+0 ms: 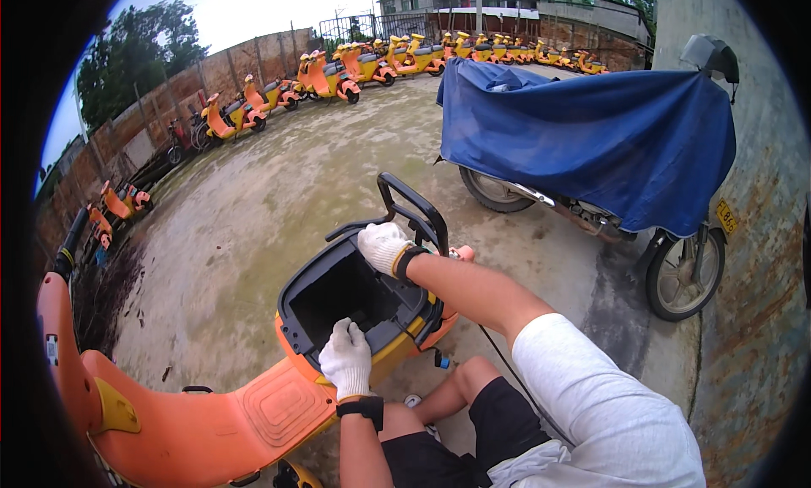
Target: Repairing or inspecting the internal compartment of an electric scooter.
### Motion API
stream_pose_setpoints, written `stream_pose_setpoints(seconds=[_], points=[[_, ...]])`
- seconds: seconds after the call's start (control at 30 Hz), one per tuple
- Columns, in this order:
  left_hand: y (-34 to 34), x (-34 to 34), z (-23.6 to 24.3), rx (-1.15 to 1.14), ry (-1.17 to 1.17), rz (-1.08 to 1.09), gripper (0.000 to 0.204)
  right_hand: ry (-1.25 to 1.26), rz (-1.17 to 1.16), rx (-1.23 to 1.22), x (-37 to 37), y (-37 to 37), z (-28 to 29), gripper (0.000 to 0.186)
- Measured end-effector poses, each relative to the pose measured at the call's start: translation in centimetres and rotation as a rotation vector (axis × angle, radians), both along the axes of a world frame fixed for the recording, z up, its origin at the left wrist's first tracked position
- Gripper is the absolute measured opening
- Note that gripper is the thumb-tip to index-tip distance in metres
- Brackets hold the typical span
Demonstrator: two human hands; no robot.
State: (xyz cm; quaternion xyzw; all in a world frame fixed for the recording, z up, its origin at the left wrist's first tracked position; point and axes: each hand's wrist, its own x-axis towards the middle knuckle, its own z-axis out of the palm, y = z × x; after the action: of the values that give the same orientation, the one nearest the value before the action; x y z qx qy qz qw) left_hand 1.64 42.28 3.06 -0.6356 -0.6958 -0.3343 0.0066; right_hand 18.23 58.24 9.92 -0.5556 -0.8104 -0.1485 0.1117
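Orange scooter (279, 408) lies across the lower left and centre of the frame, its seat off or raised, exposing a black under-seat compartment (351, 298) at centre. Footboard with ribbed orange panel sits lower left of the compartment; a yellow trim piece (114, 408) shows at far lower left. A black rear grab rack (414, 209) rises just above the compartment.

Left hand (346, 359), in a white knit glove with a black wrist strap, rests on the near rim of the compartment, fingers curled over the edge, gripping it. Right hand (383, 245), likewise gloved and strapped, is closed on the far rim beside the grab rack. The person crouches at lower right in a white shirt and black shorts.

Blue cover (591, 141) drapes a parked motorcycle in the upper right; its two wheels show beneath, and a small yellow rectangular plate (726, 217) hangs at the right end, too small to make out. A row of orange-and-yellow scooters (338, 74) lines the brick wall along the upper left and top of the frame. A small white rectangular label (52, 349) sits on the orange body at far left. Ground is stained concrete.
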Motion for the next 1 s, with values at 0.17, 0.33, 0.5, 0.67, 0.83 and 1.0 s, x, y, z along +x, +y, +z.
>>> stream_pose_setpoints(seconds=[0.17, 0.33, 0.5, 0.67, 0.83, 1.0], points=[[0.0, 0.5, 0.8, -0.041, -0.004, 0.009, 0.024, 0.013, -0.078, -0.085, -0.2, 0.3, 0.3, 0.02], [-0.5, -0.8, 0.2, -0.036, 0.003, 0.028, 0.023, 0.097, 0.018, -0.053, -1.1, -0.3, -0.1, 0.019], [-0.2, 0.3, 0.3, 0.009, -0.015, -0.025, 0.023, 0.04, -0.009, 0.054, 0.8, 0.2, -0.6, 0.017], [-0.2, -0.2, -0.1, 0.0, -0.02, -0.003, 0.024, -0.057, 0.01, -0.032, 0.4, -0.4, 0.5, 0.017], [-0.3, -0.4, -0.2, 0.004, -0.032, -0.015, 0.023, 0.164, 0.017, -0.088, 0.2, -1.9, 1.7, 0.015], [-0.1, 0.1, -0.1, 0.034, -0.034, -0.03, 0.023, -0.031, 0.095, 0.055, 1.0, -0.2, -0.1, 0.012]])
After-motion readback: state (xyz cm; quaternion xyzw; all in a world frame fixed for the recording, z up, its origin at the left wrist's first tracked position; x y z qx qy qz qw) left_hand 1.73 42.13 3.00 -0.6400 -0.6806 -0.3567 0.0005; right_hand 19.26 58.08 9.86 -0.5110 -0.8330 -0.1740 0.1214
